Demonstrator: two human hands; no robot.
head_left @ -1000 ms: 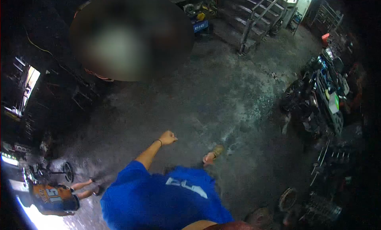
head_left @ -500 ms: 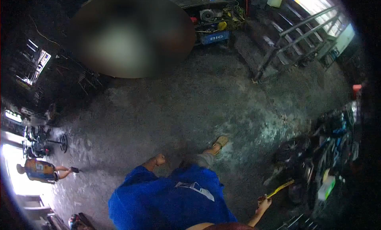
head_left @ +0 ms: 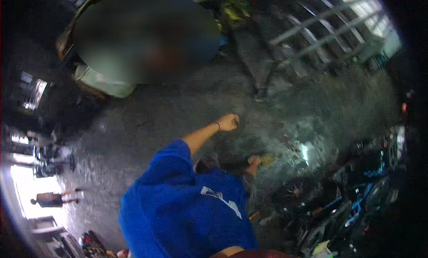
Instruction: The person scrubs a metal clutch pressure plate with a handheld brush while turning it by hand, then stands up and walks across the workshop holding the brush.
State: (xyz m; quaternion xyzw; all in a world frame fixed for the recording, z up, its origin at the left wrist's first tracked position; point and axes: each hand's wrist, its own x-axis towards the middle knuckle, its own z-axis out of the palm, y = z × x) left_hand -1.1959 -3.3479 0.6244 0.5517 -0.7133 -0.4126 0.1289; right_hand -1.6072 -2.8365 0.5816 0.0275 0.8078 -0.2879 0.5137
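Observation:
My left hand [head_left: 229, 122] is held out in front of my body over the dark floor, with a thin dark band on its wrist. Its fingers are curled in and nothing shows in them. My right hand is out of sight. A short piece of a yellow object [head_left: 254, 216] shows at the right edge of my blue shirt [head_left: 178, 213]. My foot in a tan sandal [head_left: 267, 160] is on the floor, right of and below my left hand.
Metal stair railings [head_left: 325, 39] stand at the upper right. Dark parts with blue pieces [head_left: 356, 209] are heaped at the lower right. Another person [head_left: 49, 199] is near the bright doorway at the far left. A pale object [head_left: 104, 82] shows below the blurred oval.
My left hand has swung forward and to the right. My right hand, seen holding the yellow object half a second ago, has gone out of sight. The view has shifted.

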